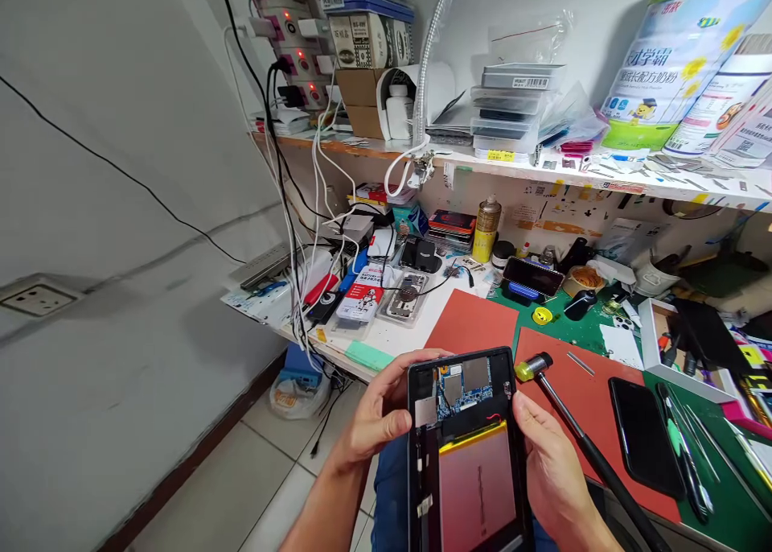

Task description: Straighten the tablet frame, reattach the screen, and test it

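An opened tablet (425, 471) is held in front of me, its inside facing up. A blue circuit board (464, 391) shows at its far end. Below that lies a large flat battery (476, 488) with yellow tape along its upper edge. My left hand (379, 419) grips the left edge, thumb on the frame and fingers behind it. Along the right edge, my right hand (548, 447) holds the tablet, its thumb near the upper right corner. The fingers behind the tablet are hidden. A small hammer (567, 415) lies on the red mat just right of the tablet.
On the red mat (548, 347) rests a black phone (645, 435), with tweezers and picks (687, 447) beside it. A white tray (657, 359) of parts stands farther right. White and black cables (295, 214) hang at the bench's left. A loaded shelf (512, 166) overhangs the back.
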`<state>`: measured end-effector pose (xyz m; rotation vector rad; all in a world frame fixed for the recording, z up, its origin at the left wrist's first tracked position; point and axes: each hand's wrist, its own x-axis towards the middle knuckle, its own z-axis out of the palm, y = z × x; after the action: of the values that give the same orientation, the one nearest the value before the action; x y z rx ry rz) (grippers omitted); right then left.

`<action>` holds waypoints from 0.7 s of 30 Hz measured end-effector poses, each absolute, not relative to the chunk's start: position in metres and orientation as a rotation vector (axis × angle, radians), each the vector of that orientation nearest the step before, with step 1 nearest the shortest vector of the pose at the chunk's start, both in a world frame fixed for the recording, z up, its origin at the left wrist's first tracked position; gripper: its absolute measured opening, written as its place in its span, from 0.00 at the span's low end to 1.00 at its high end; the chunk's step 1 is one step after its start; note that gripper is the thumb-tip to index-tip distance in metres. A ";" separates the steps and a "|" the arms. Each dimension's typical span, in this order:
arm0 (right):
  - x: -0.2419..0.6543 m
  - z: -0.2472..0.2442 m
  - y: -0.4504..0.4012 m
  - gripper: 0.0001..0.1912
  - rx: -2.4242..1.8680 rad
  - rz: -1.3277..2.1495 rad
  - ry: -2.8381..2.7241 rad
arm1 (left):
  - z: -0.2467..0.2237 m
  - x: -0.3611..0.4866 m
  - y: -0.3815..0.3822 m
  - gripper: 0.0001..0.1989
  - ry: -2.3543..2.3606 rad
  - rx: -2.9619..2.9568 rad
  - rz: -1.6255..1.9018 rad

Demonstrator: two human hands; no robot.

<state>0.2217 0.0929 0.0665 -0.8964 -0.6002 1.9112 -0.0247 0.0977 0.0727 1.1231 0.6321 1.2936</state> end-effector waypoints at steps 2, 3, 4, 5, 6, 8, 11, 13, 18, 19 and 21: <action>0.221 0.067 0.093 0.21 -0.894 1.898 -0.592 | 0.071 -0.025 0.096 0.34 0.655 1.073 1.299; 0.220 0.067 0.092 0.21 -0.891 1.893 -0.586 | 0.069 -0.024 0.096 0.34 0.672 1.034 1.308; 0.220 0.068 0.092 0.21 -0.890 1.884 -0.580 | 0.068 -0.023 0.094 0.34 0.693 0.979 1.323; 0.220 0.069 0.092 0.20 -0.891 1.871 -0.573 | 0.068 -0.021 0.093 0.33 0.722 0.909 1.341; 0.220 0.069 0.092 0.20 -0.892 1.856 -0.565 | 0.067 -0.018 0.092 0.32 0.765 0.825 1.363; 0.220 0.070 0.091 0.18 -0.887 1.832 -0.548 | 0.067 -0.009 0.087 0.29 0.893 0.638 1.406; 0.221 0.071 0.091 0.16 -0.860 1.830 -0.524 | 0.067 0.005 0.079 0.27 1.106 0.449 1.446; 0.221 0.072 0.092 0.16 -0.850 1.830 -0.516 | 0.067 0.014 0.073 0.29 1.191 0.392 1.433; 0.220 0.075 0.092 0.19 -0.898 1.839 -0.510 | 0.072 0.024 0.065 0.33 1.217 0.457 1.300; 0.219 0.075 0.092 0.20 -0.899 1.840 -0.512 | 0.072 0.024 0.065 0.33 1.220 0.514 1.275; 0.219 0.077 0.090 0.20 -0.876 1.835 -0.531 | 0.071 0.021 0.065 0.31 1.260 0.616 1.246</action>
<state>0.2192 0.0905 0.0770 -0.8759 -0.5314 1.8350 0.0214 0.0646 0.0713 0.6160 1.2604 1.2459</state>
